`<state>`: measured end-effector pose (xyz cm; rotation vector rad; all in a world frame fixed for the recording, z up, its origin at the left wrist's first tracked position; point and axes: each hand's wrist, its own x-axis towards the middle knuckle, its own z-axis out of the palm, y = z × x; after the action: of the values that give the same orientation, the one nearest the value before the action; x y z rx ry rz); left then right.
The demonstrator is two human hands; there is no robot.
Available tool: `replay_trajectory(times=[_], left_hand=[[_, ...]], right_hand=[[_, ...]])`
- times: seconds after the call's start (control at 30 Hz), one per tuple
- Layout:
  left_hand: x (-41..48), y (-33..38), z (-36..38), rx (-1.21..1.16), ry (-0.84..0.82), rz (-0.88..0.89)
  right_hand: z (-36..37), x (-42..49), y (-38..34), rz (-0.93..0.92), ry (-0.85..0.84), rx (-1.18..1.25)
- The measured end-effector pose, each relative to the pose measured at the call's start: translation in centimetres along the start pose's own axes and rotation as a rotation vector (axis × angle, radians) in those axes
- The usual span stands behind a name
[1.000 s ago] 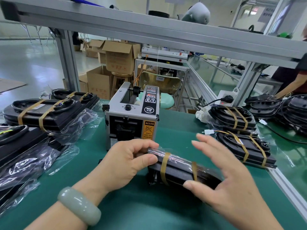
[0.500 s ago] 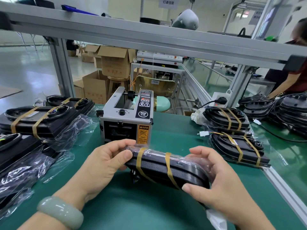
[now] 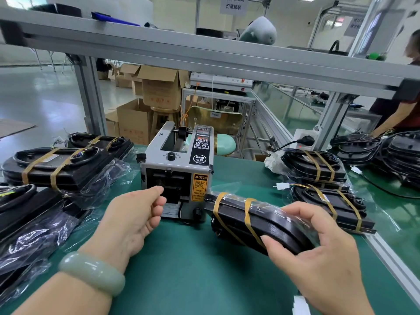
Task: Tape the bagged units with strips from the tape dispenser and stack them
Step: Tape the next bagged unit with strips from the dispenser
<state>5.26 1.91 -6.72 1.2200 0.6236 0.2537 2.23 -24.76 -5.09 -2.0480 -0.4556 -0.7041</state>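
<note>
My right hand (image 3: 318, 264) grips a black bagged unit (image 3: 250, 220) by its near right end and holds it tilted just above the green mat (image 3: 193, 269). Two tan tape strips wrap that unit. Its far end points at the grey tape dispenser (image 3: 177, 160). In front of the dispenser's outlet slot is my left hand (image 3: 129, 219), fingers loosely curled, index finger close to the slot, holding nothing that I can see. Taped units (image 3: 318, 167) lie stacked at the right, with another taped unit (image 3: 336, 203) nearer to me.
Taped units (image 3: 61, 164) lie at the back left, and untaped bagged units (image 3: 29, 223) in loose plastic crowd the left edge. An aluminium rail (image 3: 391, 258) borders the mat on the right. A shelf beam (image 3: 204, 57) runs overhead. Another person (image 3: 397, 114) works at the far right.
My left hand let go of the unit and moved up to the dispenser's slot. My right hand now carries the taped unit alone and has shifted it to the right.
</note>
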Motion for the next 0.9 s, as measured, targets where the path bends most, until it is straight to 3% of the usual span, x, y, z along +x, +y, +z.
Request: replay_trajectory(times=[0.67, 0.9], left_hand=[[0.6, 0.4, 2.8, 0.008, 0.206, 0.028], [0.2, 0.5, 2.0, -0.017, 0.047, -0.074]], right_hand=[[0.0, -0.1, -0.1, -0.009, 0.014, -0.018], [0.2, -0.2, 0.0, 0.01, -0.004, -0.03]])
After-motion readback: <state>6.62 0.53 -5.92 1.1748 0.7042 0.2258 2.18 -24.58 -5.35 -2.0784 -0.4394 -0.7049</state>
